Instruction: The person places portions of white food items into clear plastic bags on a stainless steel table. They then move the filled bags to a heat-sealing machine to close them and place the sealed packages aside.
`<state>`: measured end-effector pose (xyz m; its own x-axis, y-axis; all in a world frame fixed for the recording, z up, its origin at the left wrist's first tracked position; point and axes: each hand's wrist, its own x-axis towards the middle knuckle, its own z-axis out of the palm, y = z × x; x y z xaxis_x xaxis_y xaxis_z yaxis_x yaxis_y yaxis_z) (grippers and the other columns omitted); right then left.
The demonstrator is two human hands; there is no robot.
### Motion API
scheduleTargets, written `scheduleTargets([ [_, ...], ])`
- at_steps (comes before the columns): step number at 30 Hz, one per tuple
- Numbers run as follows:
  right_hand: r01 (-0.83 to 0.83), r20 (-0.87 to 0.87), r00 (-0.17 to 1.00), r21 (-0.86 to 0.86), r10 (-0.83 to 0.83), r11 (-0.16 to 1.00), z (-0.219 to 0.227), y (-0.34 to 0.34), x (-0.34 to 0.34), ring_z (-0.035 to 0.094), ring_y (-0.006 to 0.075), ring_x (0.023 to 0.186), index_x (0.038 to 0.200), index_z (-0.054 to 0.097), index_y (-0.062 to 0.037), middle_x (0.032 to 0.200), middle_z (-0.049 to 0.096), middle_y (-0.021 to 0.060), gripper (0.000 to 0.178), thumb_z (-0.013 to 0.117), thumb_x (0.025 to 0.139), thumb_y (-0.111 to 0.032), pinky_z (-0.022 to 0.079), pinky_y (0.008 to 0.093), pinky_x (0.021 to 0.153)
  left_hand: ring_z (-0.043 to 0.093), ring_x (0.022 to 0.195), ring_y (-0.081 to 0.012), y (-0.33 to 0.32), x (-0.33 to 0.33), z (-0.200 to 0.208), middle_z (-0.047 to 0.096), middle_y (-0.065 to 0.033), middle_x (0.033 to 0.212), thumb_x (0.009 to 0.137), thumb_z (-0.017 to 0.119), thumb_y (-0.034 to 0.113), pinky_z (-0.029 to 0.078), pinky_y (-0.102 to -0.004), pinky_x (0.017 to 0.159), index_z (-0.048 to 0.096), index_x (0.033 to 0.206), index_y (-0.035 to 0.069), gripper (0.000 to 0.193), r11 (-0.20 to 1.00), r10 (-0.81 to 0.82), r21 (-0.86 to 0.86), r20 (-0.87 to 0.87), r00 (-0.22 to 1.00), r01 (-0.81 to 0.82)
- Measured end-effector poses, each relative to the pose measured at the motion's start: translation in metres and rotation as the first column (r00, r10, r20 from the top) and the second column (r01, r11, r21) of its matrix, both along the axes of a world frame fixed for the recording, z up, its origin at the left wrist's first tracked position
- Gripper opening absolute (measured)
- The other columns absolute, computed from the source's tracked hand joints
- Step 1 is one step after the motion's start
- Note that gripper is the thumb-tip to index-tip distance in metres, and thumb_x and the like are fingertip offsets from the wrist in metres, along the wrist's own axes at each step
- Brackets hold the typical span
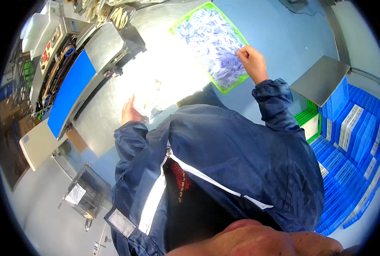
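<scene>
Because green crate [235,84] sits within reach, right hand [253,63] curls above it, left hand [130,112] over glaring tabletop [99,114]; I can't tell either grip.

Here's the bright green tray [224,90], sitting slantwise, heaped with small white-and-blue packets [211,40]; lower left, pale pieces [152,106] lie blurred by glare.

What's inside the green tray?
The green tray holds a heap of small white-and-blue pieces; the right hand is at its right edge. The heap hides the tray's bottom and anything buried.
</scene>
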<state>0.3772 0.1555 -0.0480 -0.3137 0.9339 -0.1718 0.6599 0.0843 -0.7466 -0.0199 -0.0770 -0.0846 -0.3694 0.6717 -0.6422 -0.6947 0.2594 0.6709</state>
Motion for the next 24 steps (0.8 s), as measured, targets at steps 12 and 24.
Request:
scheduleTargets([
  [12,-0.323,0.237,0.938,0.336,0.252,0.885,-0.063,-0.022,-0.033,0.06,0.035,0.084,0.088,0.061,-0.0068,0.082,0.059,0.012,0.026,0.073,0.076,-0.027,0.047,0.0446,0.073,0.061,0.104,-0.0265,-0.011,0.005,-0.01,0.062,-0.0148,0.113,0.092,0.06,0.018,0.048,-0.0408,0.092,0.058,0.115,-0.003,0.031,1.0,0.01,-0.026,-0.055,0.998,-0.012],
  [24,-0.161,0.072,0.986,0.156,0.151,0.975,0.028,-0.046,-0.075,0.061,0.0265,0.085,0.111,0.061,-0.0005,0.102,0.062,0.0162,0.03,0.063,0.09,-0.021,0.05,0.037,0.077,0.06,0.105,-0.0317,-0.105,-0.063,-0.121,0.06,-0.0163,0.121,0.093,0.058,0.033,0.047,-0.0431,0.091,0.048,0.132,-0.001,0.053,0.891,0.453,-0.037,0.154,0.878,-0.453],
])
